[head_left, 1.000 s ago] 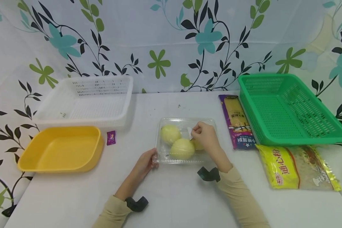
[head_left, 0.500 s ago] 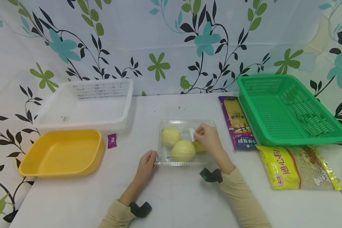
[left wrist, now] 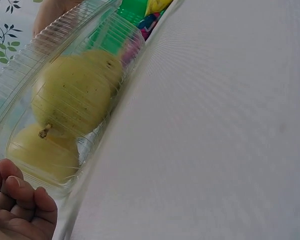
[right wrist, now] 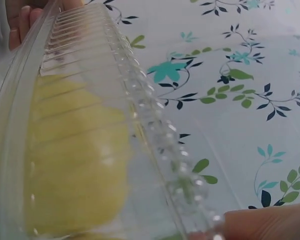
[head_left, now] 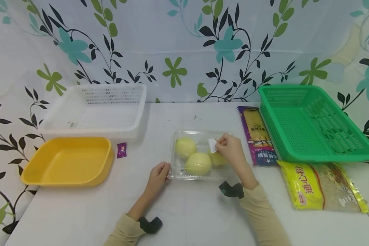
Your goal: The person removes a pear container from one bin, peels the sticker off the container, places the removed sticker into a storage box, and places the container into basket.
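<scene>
A clear plastic clamshell box [head_left: 200, 131] lies mid-table, with several round yellow-green pears [head_left: 198, 164] inside; one shows its stem in the left wrist view. At the box's front left corner, my left hand [head_left: 158, 175] holds the edge between thumb and curled fingers. Over the right part of the lid, my right hand [head_left: 232, 150] pinches a small white label [head_left: 212, 145] by its right side. One pear is partly covered by that hand. In the right wrist view, the ribbed box wall fills the left half and a finger [right wrist: 270, 222] shows at lower right.
A white basket [head_left: 110, 131] and a yellow tray [head_left: 67, 184] stand at left, a small purple wrapped candy [head_left: 121, 150] beside them. At right are a green basket [head_left: 326, 159], a purple pasta pack [head_left: 258, 136] and a yellow noodle bag [head_left: 313, 188].
My right hand has shifted slightly right with the white label, and more of the label shows beside its fingertips. My left hand stays at the box corner, its fingers drawn back a little.
</scene>
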`<state>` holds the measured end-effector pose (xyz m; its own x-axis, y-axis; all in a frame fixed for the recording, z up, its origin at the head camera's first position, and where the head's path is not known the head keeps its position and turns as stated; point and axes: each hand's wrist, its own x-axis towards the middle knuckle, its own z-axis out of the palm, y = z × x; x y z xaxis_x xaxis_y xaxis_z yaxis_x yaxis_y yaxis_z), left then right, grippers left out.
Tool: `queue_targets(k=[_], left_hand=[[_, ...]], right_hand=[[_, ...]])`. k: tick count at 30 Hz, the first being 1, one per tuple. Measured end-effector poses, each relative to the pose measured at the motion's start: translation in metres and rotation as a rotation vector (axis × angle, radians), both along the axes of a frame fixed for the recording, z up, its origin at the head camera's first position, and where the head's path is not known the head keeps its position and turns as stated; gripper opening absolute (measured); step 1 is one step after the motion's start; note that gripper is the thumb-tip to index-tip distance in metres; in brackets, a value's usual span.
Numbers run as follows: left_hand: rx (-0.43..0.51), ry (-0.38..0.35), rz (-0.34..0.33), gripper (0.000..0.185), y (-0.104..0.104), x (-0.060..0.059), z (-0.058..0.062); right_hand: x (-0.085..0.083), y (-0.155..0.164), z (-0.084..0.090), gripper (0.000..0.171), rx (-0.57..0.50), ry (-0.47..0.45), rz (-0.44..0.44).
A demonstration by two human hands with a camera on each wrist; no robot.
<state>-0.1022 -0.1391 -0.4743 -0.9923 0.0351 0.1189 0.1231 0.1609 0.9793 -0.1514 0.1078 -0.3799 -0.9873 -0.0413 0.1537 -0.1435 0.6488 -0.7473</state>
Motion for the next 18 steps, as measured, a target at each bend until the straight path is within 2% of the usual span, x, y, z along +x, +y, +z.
queue_targets(k=[8, 12, 15, 18], left_hand=[[-0.003, -0.004, -0.004, 0.035, -0.001, -0.001, 0.001], [0.009, 0.002, -0.008, 0.035, -0.001, -0.001, 0.002], [0.018, 0.004, -0.002, 0.035, 0.0, -0.001, 0.003], [0.027, -0.003, 0.002, 0.035, 0.0, 0.0, 0.002]], right_hand=[[-0.003, 0.008, 0.002, 0.004, 0.02, -0.012, -0.025], [-0.015, 0.016, -0.019, 0.005, -0.023, -0.042, -0.037], [-0.03, 0.027, -0.045, 0.01, -0.039, -0.067, -0.033], [-0.043, 0.038, -0.07, 0.011, 0.024, -0.015, -0.041]])
